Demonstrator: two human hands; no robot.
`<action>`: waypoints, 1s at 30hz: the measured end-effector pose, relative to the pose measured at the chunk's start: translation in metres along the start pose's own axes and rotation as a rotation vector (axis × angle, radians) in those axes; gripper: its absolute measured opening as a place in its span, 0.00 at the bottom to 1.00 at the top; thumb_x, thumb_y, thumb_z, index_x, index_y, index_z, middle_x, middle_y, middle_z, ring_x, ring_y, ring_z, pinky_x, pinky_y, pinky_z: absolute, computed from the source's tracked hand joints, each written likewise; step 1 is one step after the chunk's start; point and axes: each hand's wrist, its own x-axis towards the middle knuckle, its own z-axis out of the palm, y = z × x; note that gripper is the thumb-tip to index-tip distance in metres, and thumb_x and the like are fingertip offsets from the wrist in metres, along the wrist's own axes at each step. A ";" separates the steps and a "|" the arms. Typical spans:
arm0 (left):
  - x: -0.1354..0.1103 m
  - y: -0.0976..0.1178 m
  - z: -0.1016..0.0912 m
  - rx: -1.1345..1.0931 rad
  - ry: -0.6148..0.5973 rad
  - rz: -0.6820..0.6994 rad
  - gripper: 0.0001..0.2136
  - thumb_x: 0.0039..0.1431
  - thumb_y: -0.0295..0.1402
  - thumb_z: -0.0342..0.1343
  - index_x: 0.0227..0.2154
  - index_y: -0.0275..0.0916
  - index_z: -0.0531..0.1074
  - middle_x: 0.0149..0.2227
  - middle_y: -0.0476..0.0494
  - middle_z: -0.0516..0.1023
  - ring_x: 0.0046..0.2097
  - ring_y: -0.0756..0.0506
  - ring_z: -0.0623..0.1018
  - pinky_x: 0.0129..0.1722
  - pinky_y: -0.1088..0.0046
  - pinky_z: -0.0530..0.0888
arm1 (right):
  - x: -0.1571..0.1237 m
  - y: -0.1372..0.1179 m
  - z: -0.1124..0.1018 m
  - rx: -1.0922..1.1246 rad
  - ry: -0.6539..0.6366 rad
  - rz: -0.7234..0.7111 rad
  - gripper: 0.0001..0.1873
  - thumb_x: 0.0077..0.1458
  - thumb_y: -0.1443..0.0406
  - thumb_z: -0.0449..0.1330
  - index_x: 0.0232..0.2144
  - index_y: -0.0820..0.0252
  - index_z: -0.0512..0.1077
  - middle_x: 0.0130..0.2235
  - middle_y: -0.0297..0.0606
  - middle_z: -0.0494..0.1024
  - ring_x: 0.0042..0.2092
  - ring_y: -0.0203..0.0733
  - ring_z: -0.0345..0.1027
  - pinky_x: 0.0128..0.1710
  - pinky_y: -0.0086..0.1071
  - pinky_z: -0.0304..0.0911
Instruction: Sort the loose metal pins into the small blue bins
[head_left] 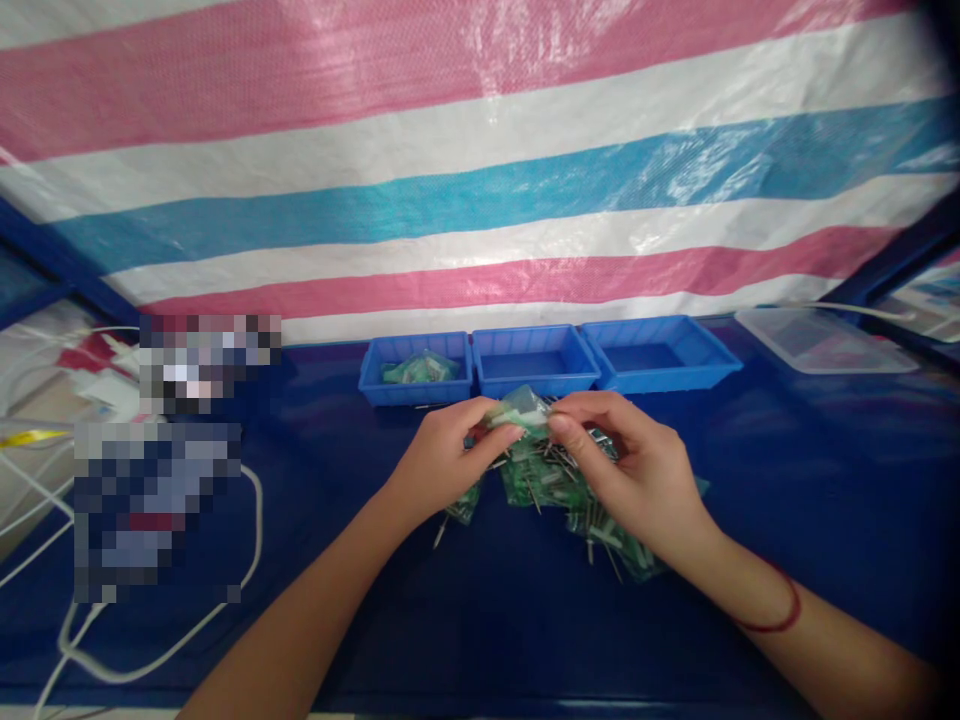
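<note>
Between my two hands is a small clear greenish plastic bag (525, 408) with something white in it. My left hand (454, 445) pinches its left side between thumb and fingers. At the bag's right edge, the thumb and fingers of my right hand (637, 455) are closed on it too. Below and behind the hands lies a pile of green plastic bags (547, 480) with thin metal pins or rivets, some loose among them. Part of this pile is hidden by my right hand.
A blue bin (367, 378) at the back holds several green bags. Beside it stand a middle blue bin (536, 385) and a right blue bin (667, 378). A clear plastic lid (825, 340) lies at the back right. White cables (259, 510) loop on the left, near blurred-out items.
</note>
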 end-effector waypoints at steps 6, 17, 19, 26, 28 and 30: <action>-0.005 -0.003 0.002 0.246 0.194 0.276 0.07 0.64 0.32 0.50 0.38 0.36 0.72 0.34 0.45 0.76 0.37 0.49 0.75 0.39 0.74 0.72 | 0.001 -0.006 -0.002 0.284 -0.225 0.317 0.21 0.62 0.50 0.48 0.27 0.59 0.65 0.23 0.32 0.67 0.23 0.32 0.57 0.21 0.27 0.53; -0.007 0.007 0.001 0.309 0.185 0.391 0.13 0.59 0.29 0.51 0.46 0.41 0.71 0.48 0.39 0.73 0.49 0.43 0.72 0.50 0.64 0.71 | 0.006 -0.003 0.001 0.570 -0.249 0.555 0.14 0.53 0.55 0.61 0.31 0.60 0.67 0.20 0.26 0.62 0.19 0.29 0.52 0.16 0.25 0.48; -0.008 0.010 0.001 0.169 0.177 0.260 0.14 0.58 0.32 0.52 0.48 0.40 0.68 0.42 0.41 0.74 0.43 0.45 0.74 0.44 0.67 0.72 | 0.004 -0.001 -0.002 0.382 -0.121 0.356 0.11 0.55 0.57 0.60 0.30 0.59 0.67 0.20 0.28 0.64 0.19 0.31 0.56 0.17 0.26 0.52; -0.004 0.009 0.005 -0.511 -0.087 -0.243 0.29 0.63 0.56 0.32 0.25 0.38 0.66 0.20 0.52 0.62 0.23 0.52 0.64 0.25 0.74 0.63 | -0.002 0.006 -0.010 -0.315 0.068 -0.584 0.18 0.52 0.75 0.59 0.45 0.53 0.71 0.37 0.40 0.78 0.38 0.44 0.71 0.38 0.39 0.68; -0.002 0.007 0.007 -0.641 -0.187 -0.326 0.33 0.60 0.60 0.28 0.23 0.37 0.65 0.20 0.49 0.64 0.22 0.52 0.64 0.23 0.74 0.60 | -0.002 0.008 -0.011 -0.365 0.031 -0.674 0.21 0.52 0.76 0.58 0.46 0.52 0.71 0.40 0.41 0.77 0.41 0.45 0.71 0.39 0.40 0.68; -0.001 0.008 0.007 -0.716 -0.227 -0.349 0.30 0.57 0.61 0.37 0.24 0.37 0.67 0.21 0.49 0.66 0.22 0.52 0.64 0.22 0.75 0.59 | -0.002 0.009 -0.011 -0.403 0.005 -0.696 0.21 0.53 0.75 0.58 0.47 0.51 0.71 0.44 0.41 0.76 0.43 0.45 0.71 0.40 0.41 0.68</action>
